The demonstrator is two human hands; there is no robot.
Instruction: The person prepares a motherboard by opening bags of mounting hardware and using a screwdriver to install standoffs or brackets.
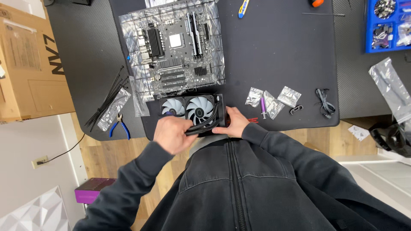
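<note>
Gripping a bundle of black tubes (204, 124) in my left hand (171, 133), I braced my right hand (233, 122) against the cooler radiator (190, 110) at lower centre of the frame. It was black, with two white-bladed fans side by side, lying just below the motherboard (173, 47) on its silvery bag.

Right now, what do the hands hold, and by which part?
The left hand grips the cooler's black hoses; the right hand holds the fan radiator by its right end.
</note>
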